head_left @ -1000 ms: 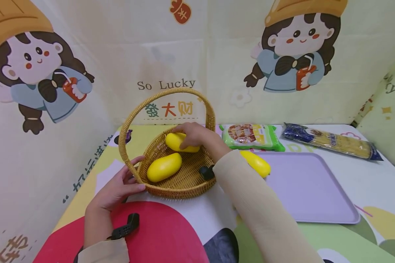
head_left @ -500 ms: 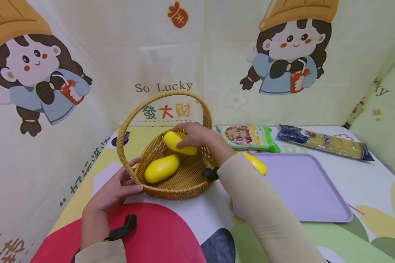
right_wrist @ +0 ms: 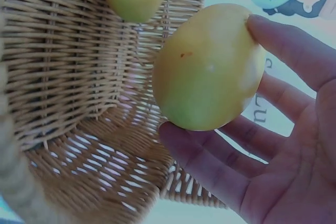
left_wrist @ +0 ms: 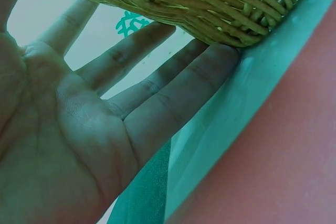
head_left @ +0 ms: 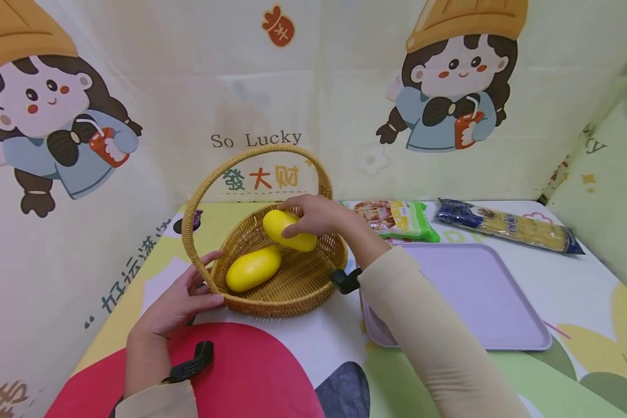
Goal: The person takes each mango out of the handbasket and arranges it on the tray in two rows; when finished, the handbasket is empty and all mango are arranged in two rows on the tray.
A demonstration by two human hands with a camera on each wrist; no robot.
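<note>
- Yellow fruit [head_left: 274, 225], smooth and oblong, sits in the person's right hand [head_left: 319, 216] at the far side of the wicker basket [head_left: 277, 307]; whether it touches the wicker cannot be told.
- This hand is partly closed, with thumb and fingers on opposite sides of the fruit; the right wrist view shows a gap between palm and fruit.
- Left hand [head_left: 180, 305] is spread at the basket's left end, its thumb at the near rim. Its fingers are nearly straight in the left wrist view, with some tips touching the outer wicker.
- A second yellow fruit [head_left: 253, 269] lies on its side inside the basket, toward the left end, near the held one.
- The basket's tall arched handle [head_left: 189, 215] stands upright, one foot beside the left hand.
- To the right, a light purple tray [head_left: 501, 307] lies flat on the patterned tablecloth [head_left: 266, 371], partly behind the right sleeve [head_left: 423, 325].
- Beyond the tray lie a green-edged packet [head_left: 397, 216] and, farther right, a long clear-and-blue packet [head_left: 509, 227], set at a slant.
</note>
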